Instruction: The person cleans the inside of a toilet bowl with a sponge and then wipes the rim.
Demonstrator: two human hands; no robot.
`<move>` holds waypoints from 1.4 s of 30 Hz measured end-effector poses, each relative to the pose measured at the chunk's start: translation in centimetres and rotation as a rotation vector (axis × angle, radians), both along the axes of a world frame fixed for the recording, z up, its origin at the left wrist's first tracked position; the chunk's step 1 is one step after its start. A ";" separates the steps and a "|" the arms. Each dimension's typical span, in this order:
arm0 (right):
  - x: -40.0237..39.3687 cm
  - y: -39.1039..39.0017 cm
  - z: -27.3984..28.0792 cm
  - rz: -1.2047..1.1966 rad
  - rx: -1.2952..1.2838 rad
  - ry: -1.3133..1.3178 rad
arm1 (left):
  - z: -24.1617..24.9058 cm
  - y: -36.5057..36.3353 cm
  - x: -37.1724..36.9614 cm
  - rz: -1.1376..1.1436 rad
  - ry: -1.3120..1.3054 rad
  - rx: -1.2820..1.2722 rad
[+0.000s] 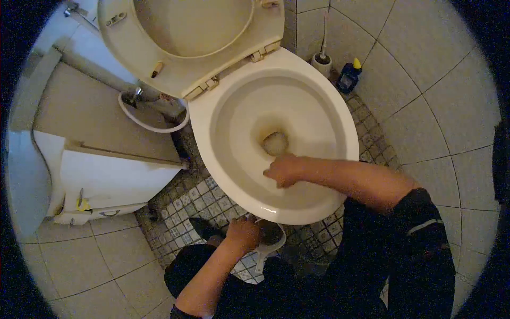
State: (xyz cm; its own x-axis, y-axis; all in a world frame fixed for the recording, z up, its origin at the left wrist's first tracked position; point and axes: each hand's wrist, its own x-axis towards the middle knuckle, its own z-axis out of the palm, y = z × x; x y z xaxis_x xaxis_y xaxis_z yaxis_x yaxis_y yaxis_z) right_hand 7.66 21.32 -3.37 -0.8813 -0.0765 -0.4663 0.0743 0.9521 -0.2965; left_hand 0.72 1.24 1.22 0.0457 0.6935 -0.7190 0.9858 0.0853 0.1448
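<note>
The white toilet bowl point(204, 135) stands in front of me with its seat and lid point(117, 48) raised. Over the inside of the bowl is my right hand point(287, 170), its fingers curled together near the brown-stained drain. Whatever it may hold is hidden or too small to name. Below the front rim, my left hand point(243, 234) is closed on the side of a pale-rimmed water dipper point(273, 247). The dipper's handle points down toward me, and its inside looks dark.
A toilet brush holder point(321, 64) and a dark blue bottle with a yellow cap point(348, 77) stand by the right wall. At left are a white cabinet point(111, 175) and a looped white hose point(146, 126). Small patterned tiles point(191, 202) cover the floor.
</note>
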 end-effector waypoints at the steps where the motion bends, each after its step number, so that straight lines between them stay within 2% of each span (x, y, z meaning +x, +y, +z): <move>1: 0.3 0.6 0.0 -0.062 -0.040 0.037 | 0.1 0.3 0.1 -0.009 0.003 -0.049; 5: -0.7 0.4 -1.4 -0.245 0.059 -0.057 | -1.2 -0.5 -0.3 -0.060 0.030 0.091; 7: -0.6 -1.2 -0.5 0.079 0.014 0.001 | -1.3 -0.3 -0.1 -0.053 0.033 0.013; 8: -0.4 -0.7 -0.9 0.081 0.008 -0.001 | -1.3 -0.4 -0.1 -0.051 0.031 0.008; 11: 0.2 1.0 -2.4 -0.064 -0.066 0.029 | -1.5 -0.4 0.0 -0.001 -0.016 0.029; 13: -0.6 0.9 -3.5 -0.293 0.034 -0.046 | -1.7 -0.3 -0.1 0.003 -0.027 0.039; 14: -0.7 0.3 -2.3 -0.293 0.033 -0.043 | -1.7 -0.2 -0.1 0.002 -0.025 0.038; 16: -0.5 -1.0 0.9 0.072 -0.064 -0.047 | -1.7 -0.2 0.0 0.001 -0.003 0.007; 20: 0.5 1.2 -1.5 0.055 -0.109 0.067 | -0.9 0.1 0.1 -0.015 -0.006 -0.011; 22: 0.1 1.4 -2.5 -0.402 -0.023 0.045 | -1.0 0.0 -0.2 0.007 -0.016 0.060; 23: -0.1 0.6 -2.2 -0.401 -0.023 0.047 | -1.2 -0.2 -0.4 0.007 -0.014 0.061; 25: -0.4 -1.7 -1.5 -0.087 -0.038 0.090 | -1.6 -0.5 -0.6 -0.063 0.022 0.066; 26: -0.4 -1.7 -2.0 -0.084 -0.044 0.089 | -1.6 -0.6 -0.4 -0.060 0.021 0.060; 29: -0.3 -0.1 -2.8 -0.225 -0.042 0.082 | -1.7 -0.3 0.0 -0.039 0.028 -0.010; 31: -1.0 0.6 -2.6 -0.400 -0.079 -0.046 | -2.1 -0.5 0.0 0.013 -0.010 0.046; 32: -1.3 0.0 -2.3 -0.398 -0.078 -0.042 | -2.3 -0.5 -0.1 0.014 -0.006 0.049; 34: -1.6 -1.6 -1.9 -0.091 -0.089 0.106 | -2.7 -0.7 -0.2 -0.024 0.016 -0.002; 35: -1.4 -1.5 -2.4 -0.086 -0.092 0.103 | -2.6 -0.8 -0.1 -0.020 0.014 -0.005; 38: -0.9 0.0 -3.9 -0.126 -0.092 0.187 | -2.0 -0.7 -0.1 -0.026 0.005 0.013; 40: -1.4 0.8 -3.8 -0.512 -0.033 -0.024 | -1.7 -0.7 -0.2 -0.058 0.025 0.038; 41: -1.4 0.2 -3.0 -0.508 -0.030 -0.019 | -1.0 -0.3 -0.2 -0.054 0.029 0.043; 42: -1.2 -0.8 -1.9 -0.360 -0.069 0.039 | 0.1 0.4 0.0 -0.005 0.004 0.006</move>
